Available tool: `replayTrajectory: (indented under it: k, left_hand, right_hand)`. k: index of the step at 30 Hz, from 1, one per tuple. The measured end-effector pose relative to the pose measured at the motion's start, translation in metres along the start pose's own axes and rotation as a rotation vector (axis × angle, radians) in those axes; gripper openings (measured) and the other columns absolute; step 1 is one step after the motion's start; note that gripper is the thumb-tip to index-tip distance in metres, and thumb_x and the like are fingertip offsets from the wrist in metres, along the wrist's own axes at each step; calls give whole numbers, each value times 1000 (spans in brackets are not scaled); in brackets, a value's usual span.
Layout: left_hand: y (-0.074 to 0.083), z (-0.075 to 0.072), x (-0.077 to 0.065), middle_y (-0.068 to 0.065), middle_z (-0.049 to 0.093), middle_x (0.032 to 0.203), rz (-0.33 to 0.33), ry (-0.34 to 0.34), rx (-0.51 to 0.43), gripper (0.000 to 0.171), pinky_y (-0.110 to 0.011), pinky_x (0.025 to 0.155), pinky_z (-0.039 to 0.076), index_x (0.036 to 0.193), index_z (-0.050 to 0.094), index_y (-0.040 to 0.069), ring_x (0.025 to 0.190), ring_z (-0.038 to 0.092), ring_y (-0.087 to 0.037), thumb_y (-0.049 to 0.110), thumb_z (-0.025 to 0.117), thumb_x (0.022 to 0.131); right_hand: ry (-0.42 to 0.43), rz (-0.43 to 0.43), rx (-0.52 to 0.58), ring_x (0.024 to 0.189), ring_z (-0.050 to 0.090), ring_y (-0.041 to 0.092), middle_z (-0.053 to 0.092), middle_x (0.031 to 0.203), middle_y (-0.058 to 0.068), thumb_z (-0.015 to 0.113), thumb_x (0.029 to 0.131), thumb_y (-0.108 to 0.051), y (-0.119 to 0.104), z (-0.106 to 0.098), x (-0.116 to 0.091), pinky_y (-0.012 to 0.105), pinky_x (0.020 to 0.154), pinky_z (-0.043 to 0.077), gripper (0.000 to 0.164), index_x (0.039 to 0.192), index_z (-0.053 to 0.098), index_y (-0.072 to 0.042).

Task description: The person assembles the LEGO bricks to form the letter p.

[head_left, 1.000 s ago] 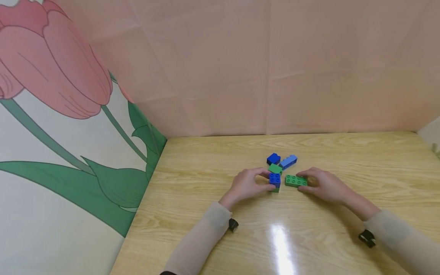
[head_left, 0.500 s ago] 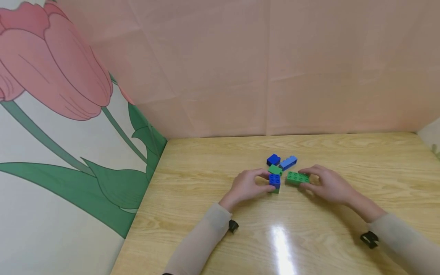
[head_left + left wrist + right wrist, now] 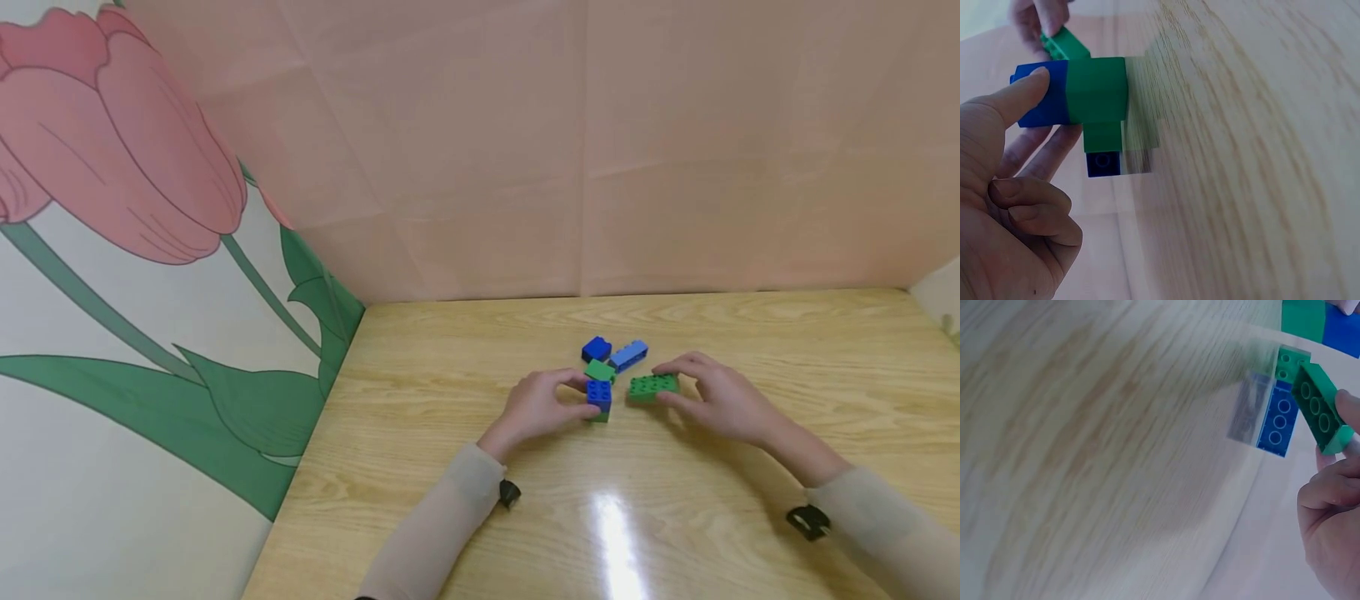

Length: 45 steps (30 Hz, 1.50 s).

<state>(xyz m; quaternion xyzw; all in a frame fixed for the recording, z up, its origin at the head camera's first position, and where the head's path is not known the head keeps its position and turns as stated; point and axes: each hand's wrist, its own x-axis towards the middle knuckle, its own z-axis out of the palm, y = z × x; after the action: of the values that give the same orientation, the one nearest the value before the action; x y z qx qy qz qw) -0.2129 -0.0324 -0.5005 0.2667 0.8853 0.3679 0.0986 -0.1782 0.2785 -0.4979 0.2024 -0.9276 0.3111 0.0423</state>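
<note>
My left hand (image 3: 534, 406) pinches a blue building brick (image 3: 599, 392) between thumb and fingers. That brick sits on top of a green brick (image 3: 1097, 90) of like width, which stands on the table. To the right, my right hand (image 3: 726, 406) grips a long green brick (image 3: 651, 387) by its right end, studs up. In the right wrist view the long brick's hollow underside (image 3: 1315, 409) shows, tilted and raised off the wood. A small gap separates it from the two-brick stack in the head view.
Just behind the stack lies a small green brick (image 3: 599, 371). Beyond it are a dark blue brick (image 3: 597, 348) and a lighter blue long brick (image 3: 628, 356), set at an angle. The wooden table (image 3: 450, 342) ends at a pink cloth wall (image 3: 480, 208).
My right hand has drawn the long green brick slightly to the right, lifting and tilting it. My left hand stays on the stack, and the loose bricks behind have not moved.
</note>
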Motion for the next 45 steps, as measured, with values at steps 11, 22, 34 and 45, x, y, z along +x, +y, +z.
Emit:
replayTrajectory:
  k: [11, 22, 34, 45]
  left_hand:
    - [-2, 0, 0, 26, 68, 114, 12, 3, -1, 40, -40, 101, 49, 125, 72, 34, 120, 64, -11, 51, 79, 91]
    - [-1, 1, 8, 21, 71, 115, 16, 21, 16, 41, -36, 97, 50, 125, 72, 33, 117, 65, -9, 52, 79, 90]
    - [0, 2, 17, 26, 69, 113, -5, 29, -4, 40, -37, 99, 49, 125, 72, 34, 117, 64, -8, 52, 79, 90]
    - [-2, 4, 19, 21, 70, 116, 8, 28, 4, 42, -38, 99, 49, 127, 71, 32, 117, 64, -9, 52, 78, 91]
  right_hand:
    - [106, -96, 31, 56, 37, 6, 63, 119, 3, 77, 97, -20, -7, -1, 3, 26, 50, 37, 34, 130, 68, -12]
    - [163, -120, 53, 55, 36, 6, 65, 119, 5, 80, 94, -16, -17, -5, 15, 25, 48, 34, 39, 130, 67, -10]
    - [176, -169, 110, 56, 37, 8, 62, 117, 4, 80, 93, -10, -18, -3, 27, 23, 46, 35, 38, 129, 68, -11]
    - [175, -195, 176, 56, 35, 6, 60, 110, -4, 80, 91, -5, -22, 10, 29, 23, 46, 34, 39, 128, 69, -10]
